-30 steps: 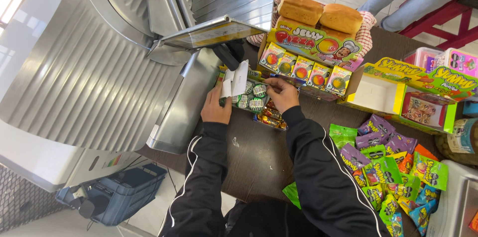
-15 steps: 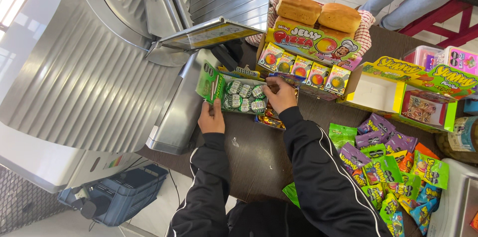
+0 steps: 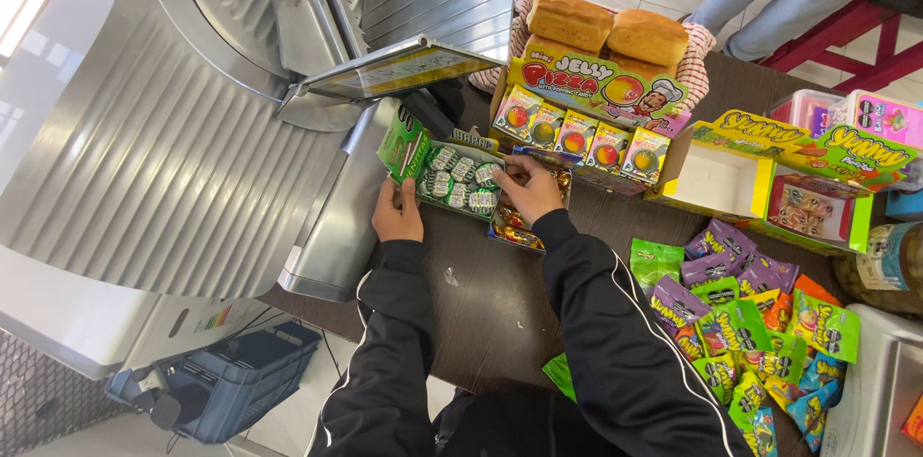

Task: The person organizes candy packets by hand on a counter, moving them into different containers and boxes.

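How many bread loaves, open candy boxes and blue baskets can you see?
Bread loaves: 2
Open candy boxes: 4 (green box held by left hand and right hand, pizza candy box, yellow box, small box under the right hand)
Blue baskets: 1
Total: 7

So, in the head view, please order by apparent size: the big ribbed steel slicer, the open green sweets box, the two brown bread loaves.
1. Ribbed steel slicer, by far.
2. Open green sweets box.
3. Brown bread loaves: each slightly smaller; the two look alike.
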